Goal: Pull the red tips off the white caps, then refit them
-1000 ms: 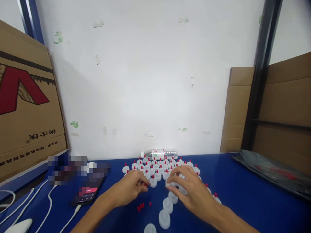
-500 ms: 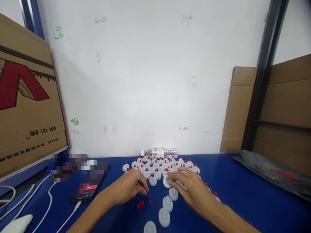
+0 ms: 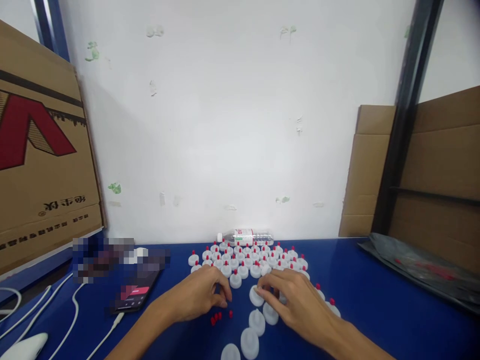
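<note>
My right hand [image 3: 296, 297] has its fingertips and thumb at the edge of a round white cap [image 3: 256, 296] on the table, gripping it. Further white caps without red tips, such as one nearby [image 3: 257, 322], lie in a line toward me, partly under that hand. My left hand [image 3: 204, 295] is curled just above the table, its thumb and index finger drawn together. Whatever is between them, if anything, is hidden. Several small red tips [image 3: 216, 317] lie just below it. Beyond both hands stand many white caps fitted with red tips [image 3: 235, 280].
A clear plastic bottle [image 3: 245, 237] lies against the wall behind the caps. To the left are a phone [image 3: 140, 292] and white cables [image 3: 76, 305]. A cardboard box [image 3: 45, 150] stands at far left, and a dark plastic bag [image 3: 412, 270] lies at right.
My right hand has moved slightly toward me, and the white cap at its fingertips has come nearer with it. My left hand has lowered slightly, thumb and index finger closer together.
</note>
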The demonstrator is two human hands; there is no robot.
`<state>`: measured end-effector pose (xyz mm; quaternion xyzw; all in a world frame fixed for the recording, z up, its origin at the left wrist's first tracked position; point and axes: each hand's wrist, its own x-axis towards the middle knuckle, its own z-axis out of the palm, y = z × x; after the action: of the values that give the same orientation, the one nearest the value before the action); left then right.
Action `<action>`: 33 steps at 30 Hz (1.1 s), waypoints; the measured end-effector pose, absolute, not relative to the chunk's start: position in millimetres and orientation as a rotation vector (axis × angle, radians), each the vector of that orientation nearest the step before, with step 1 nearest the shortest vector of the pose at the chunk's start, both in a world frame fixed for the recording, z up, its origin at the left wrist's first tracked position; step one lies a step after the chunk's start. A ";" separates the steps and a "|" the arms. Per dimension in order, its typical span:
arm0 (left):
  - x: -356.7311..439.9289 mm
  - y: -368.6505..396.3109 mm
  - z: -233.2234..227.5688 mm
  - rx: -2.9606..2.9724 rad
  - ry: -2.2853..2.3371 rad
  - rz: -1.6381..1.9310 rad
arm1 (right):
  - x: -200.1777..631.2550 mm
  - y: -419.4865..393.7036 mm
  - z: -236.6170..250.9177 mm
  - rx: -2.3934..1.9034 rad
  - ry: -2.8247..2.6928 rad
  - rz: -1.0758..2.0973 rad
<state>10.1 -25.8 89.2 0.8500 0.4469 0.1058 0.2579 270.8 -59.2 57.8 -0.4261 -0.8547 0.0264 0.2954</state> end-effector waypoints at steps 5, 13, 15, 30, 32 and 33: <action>11.5 -29.6 93.2 2.324 1.195 0.250 | 270.9 -56.1 53.7 -1.147 -2.267 0.069; 16.8 -28.8 82.0 2.516 1.391 0.562 | 270.1 -60.9 56.1 -1.084 -2.278 0.122; 19.4 -27.6 72.3 2.543 1.416 0.588 | 269.5 -61.8 57.3 -1.069 -2.298 0.114; 39.6 -34.0 72.6 2.412 1.361 0.820 | 267.5 -69.8 69.3 -1.046 -2.194 0.014; 46.1 -43.5 74.6 2.345 1.311 0.893 | 266.5 -71.3 70.1 -1.028 -2.198 0.010; 49.2 -47.9 74.6 2.319 1.279 0.915 | 265.7 -71.9 70.1 -1.008 -2.201 0.013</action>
<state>49.2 -47.9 74.6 0.8156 0.4500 0.3219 0.1690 265.7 -71.9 70.1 -0.3898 -0.8507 0.0051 0.3527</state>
